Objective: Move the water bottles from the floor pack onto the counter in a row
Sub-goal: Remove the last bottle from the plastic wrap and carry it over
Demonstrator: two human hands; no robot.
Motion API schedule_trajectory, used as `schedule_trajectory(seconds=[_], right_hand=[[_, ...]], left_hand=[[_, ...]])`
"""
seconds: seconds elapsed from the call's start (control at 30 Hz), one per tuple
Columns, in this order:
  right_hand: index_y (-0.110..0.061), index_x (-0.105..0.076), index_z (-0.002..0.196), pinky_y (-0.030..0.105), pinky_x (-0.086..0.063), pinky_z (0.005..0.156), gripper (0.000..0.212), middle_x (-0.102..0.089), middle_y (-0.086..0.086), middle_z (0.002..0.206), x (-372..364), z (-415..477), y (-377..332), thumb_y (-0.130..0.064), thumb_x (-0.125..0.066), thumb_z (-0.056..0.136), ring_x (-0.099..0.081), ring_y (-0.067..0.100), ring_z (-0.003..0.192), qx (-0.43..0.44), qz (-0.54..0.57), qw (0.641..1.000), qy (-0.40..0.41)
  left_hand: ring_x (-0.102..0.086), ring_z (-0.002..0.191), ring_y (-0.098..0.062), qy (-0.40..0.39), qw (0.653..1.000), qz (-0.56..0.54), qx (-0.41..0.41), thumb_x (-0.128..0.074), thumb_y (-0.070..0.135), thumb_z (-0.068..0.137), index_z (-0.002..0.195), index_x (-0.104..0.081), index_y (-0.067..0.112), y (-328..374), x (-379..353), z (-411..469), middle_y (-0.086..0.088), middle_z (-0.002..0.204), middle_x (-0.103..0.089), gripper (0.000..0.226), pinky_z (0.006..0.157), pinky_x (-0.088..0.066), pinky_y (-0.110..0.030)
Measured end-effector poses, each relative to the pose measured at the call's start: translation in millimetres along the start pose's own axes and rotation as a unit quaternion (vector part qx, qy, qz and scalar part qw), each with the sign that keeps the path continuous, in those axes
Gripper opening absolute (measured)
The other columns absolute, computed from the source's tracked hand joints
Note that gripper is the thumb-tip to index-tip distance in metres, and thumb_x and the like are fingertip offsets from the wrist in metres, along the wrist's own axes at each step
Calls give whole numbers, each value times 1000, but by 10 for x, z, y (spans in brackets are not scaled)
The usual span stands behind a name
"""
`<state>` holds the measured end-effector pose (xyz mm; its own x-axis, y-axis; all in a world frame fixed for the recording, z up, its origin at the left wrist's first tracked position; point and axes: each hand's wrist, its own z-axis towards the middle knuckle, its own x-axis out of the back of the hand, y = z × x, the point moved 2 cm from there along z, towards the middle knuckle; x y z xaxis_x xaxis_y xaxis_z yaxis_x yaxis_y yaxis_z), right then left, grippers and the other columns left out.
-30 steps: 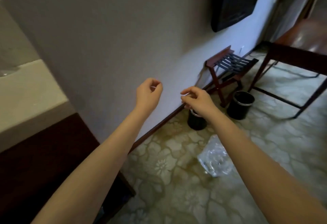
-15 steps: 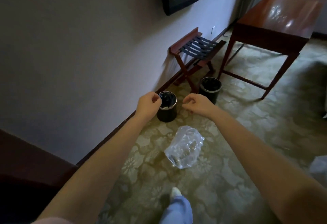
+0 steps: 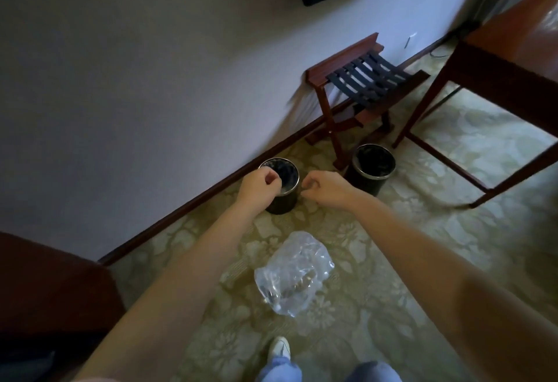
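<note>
Left hand (image 3: 259,184) was clenched on nothing; right hand (image 3: 327,189) likewise curled and empty, just beside it; both were held out above the carpet (image 3: 453,224); clear-wrapped bottle pack (image 3: 294,276) lay on the carpet between the forearms, untouched; black bin (image 3: 283,204) stood behind the left hand, second black bin (image 3: 373,167) near

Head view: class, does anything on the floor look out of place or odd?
Yes: the clear plastic bottle pack lies crumpled and slumped on the open carpet, apart from the wall. Nothing looks spilled.
</note>
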<state>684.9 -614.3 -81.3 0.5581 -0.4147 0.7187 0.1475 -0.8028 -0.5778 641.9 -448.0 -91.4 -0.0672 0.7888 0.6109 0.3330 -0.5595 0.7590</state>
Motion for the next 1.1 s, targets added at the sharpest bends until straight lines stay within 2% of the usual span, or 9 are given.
schedule_trajectory(seconds=[0.1, 0.3, 0.4, 0.47, 0.57, 0.7, 0.8, 0.93, 1.1], right_hand=[[-20, -62, 108, 32, -55, 77, 20, -63, 4, 106, 102, 330, 159, -27, -60, 89, -65, 21, 89, 31, -3, 999, -38], [-12, -63, 115, 40, -51, 94, 30, -66, 10, 113, 209, 749, 387, -27, -60, 90, -63, 26, 100, 141, -56, 977, -150], [-19, -63, 108, 46, -46, 100, 25, -68, 6, 108, 183, 744, 558, -32, -60, 88, -63, 26, 98, 177, -82, 962, -192], [-18, -63, 108, 40, -48, 96, 24, -68, 6, 108, 139, 715, 637, -30, -59, 87, -63, 22, 93, 193, -93, 952, -218], [-15, -62, 110, 33, -51, 84, 26, -67, 6, 108, -37, 711, 747, -30, -59, 88, -63, 20, 90, 209, -109, 940, -246], [-16, -63, 108, 37, -54, 84, 25, -66, 7, 105, -573, 776, 1021, -31, -61, 88, -66, 23, 91, 193, -113, 931, -287], [-17, -62, 109, 33, -53, 82, 26, -66, 6, 105, -1183, 872, 1354, -32, -60, 88, -65, 23, 94, 198, -149, 914, -320], [-18, -60, 112, 31, -51, 75, 28, -64, 4, 106, -2003, 1054, 1850, -35, -60, 89, -64, 22, 94, 205, -194, 889, -361], [-13, -61, 112, 30, -44, 82, 29, -64, 9, 115, -3082, 1368, 2387, -33, -56, 92, -59, 24, 102, 221, -237, 863, -387]], left_hand=[[-55, 84, -10, 38, 998, -15, 55, -55, 20, 92, 93, -61, 20, -45, -186, 118, 8, 88, -58, 6, 69, -43, -22], [-56, 81, -17, 170, 967, -40, 188, -56, 17, 91, 102, -65, 9, -122, -641, -61, -4, 93, -63, 17, 59, -39, -20], [-64, 86, -26, 193, 947, -68, 249, -57, 19, 90, 97, -66, 9, -116, -904, -243, -13, 96, -68, 15, 68, -49, -32], [-65, 93, -30, 203, 936, -83, 275, -57, 18, 90, 94, -65, 10, -147, -1040, -353, -14, 97, -68, 13, 79, -52, -40], [-62, 98, -27, 225, 918, -103, 310, -56, 18, 90, 97, -65, 9, -268, -1232, -525, -11, 100, -66, 14, 85, -48, -36], [-55, 90, -18, 237, 900, -110, 348, -56, 18, 91, 104, -65, 5, -700, -1633, -693, -7, 97, -62, 20, 77, -41, -28], [-57, 86, -22, 247, 881, -138, 379, -58, 17, 90, 99, -66, 3, -1225, -2086, -812, -12, 91, -64, 18, 76, -42, -30], [-58, 82, -21, 251, 847, -200, 424, -58, 19, 88, 88, -62, 15, -1951, -2711, -926, -7, 90, -64, 6, 73, -45, -32], [-58, 105, -25, 217, 847, -184, 449, -55, 26, 93, 116, -62, 8, -2847, -3321, -862, -8, 113, -63, 30, 89, -45, -33]])
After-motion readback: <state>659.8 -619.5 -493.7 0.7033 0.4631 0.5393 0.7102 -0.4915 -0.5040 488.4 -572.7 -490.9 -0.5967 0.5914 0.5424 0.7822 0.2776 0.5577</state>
